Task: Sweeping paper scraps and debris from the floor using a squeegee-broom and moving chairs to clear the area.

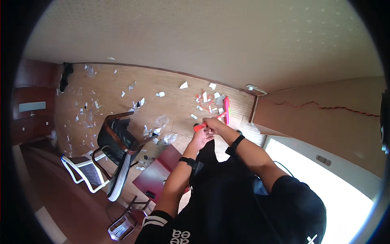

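A broom with a red handle reaches away from me, its pink head resting on the floor near the wall. My right hand is closed round the handle. Close beside it, just below the red handle end, my left hand is curled against the same handle; its fingers are partly hidden. Left of the broom head lies a loose heap of white paper scraps with thin red strips among them.
Paper bits and clear plastic wrappers litter the wooden floor to the left. A black armchair, a white-framed chair and a dark red table stand at left. A beige wall runs across the far side.
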`<control>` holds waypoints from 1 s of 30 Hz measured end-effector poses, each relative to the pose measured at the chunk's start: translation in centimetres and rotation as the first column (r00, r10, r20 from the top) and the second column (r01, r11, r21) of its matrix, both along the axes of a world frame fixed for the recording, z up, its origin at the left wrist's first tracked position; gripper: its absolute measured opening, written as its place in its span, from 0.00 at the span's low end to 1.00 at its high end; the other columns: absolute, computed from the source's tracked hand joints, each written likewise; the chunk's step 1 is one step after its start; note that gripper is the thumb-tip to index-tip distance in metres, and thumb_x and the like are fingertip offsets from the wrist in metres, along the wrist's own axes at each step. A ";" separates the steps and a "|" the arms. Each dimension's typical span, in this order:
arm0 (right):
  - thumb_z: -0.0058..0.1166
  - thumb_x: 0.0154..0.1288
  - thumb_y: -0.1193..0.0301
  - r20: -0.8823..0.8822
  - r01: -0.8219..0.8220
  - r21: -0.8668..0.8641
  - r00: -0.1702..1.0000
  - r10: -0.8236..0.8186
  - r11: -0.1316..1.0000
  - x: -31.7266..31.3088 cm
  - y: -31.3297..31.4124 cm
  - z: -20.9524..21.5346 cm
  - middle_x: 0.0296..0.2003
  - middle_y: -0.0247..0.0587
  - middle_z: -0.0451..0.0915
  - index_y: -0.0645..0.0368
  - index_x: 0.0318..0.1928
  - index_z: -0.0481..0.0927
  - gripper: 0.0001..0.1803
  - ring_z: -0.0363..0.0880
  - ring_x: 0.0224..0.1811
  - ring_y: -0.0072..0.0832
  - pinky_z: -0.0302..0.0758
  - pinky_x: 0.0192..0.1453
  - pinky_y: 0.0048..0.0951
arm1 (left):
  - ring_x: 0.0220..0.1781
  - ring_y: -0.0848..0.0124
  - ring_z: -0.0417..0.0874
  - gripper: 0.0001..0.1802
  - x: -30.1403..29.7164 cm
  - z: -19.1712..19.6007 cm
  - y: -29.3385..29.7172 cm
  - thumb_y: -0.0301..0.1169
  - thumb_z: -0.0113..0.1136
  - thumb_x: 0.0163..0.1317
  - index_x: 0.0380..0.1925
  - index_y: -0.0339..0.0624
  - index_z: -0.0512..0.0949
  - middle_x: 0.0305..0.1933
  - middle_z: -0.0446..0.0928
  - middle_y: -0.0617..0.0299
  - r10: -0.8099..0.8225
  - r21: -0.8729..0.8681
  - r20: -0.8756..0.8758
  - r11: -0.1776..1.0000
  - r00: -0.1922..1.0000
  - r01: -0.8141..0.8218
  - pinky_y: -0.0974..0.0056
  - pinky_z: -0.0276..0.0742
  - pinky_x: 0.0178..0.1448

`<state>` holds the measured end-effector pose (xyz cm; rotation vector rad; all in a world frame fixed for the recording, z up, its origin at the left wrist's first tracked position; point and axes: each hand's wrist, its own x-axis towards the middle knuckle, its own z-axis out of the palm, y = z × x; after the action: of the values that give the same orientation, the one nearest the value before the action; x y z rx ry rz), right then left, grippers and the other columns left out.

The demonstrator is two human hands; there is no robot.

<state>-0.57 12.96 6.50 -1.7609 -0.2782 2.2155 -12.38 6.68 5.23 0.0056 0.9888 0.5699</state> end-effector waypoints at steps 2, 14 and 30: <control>0.51 0.59 0.68 -0.020 0.022 0.009 1.000 -0.022 1.000 -2.2 1.5 -0.4 0.16 0.41 0.70 0.67 0.25 0.74 0.13 0.66 0.10 0.27 0.59 0.10 0.29 | 0.43 0.64 0.79 0.13 -2.8 1.4 1.7 0.45 0.41 0.65 0.31 0.50 0.70 0.39 0.77 0.61 -0.037 0.006 -0.038 0.999 0.999 0.038 0.57 0.73 0.48; 0.51 0.56 0.70 -0.256 0.189 0.094 0.953 -0.159 0.978 -4.0 6.7 3.2 0.17 0.31 0.67 0.55 0.23 0.69 0.08 0.64 0.13 0.20 0.59 0.13 0.22 | 0.45 0.67 0.78 0.22 -7.8 4.5 6.9 0.47 0.46 0.66 0.54 0.50 0.69 0.48 0.76 0.60 -0.078 0.142 0.014 0.987 0.997 0.075 0.61 0.72 0.50; 0.48 0.57 0.71 0.005 0.227 -0.003 0.974 -0.227 0.974 -0.4 -3.8 7.5 0.19 0.43 0.73 0.68 0.29 0.74 0.10 0.72 0.17 0.29 0.68 0.17 0.32 | 0.44 0.67 0.80 0.19 -3.3 3.5 1.1 0.49 0.45 0.66 0.45 0.47 0.71 0.41 0.77 0.60 -0.438 0.064 0.038 0.898 0.898 0.436 0.57 0.75 0.51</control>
<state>-0.97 9.21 14.00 -1.7066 -0.0690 2.0514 -15.66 7.78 8.78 0.2559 0.8848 0.1796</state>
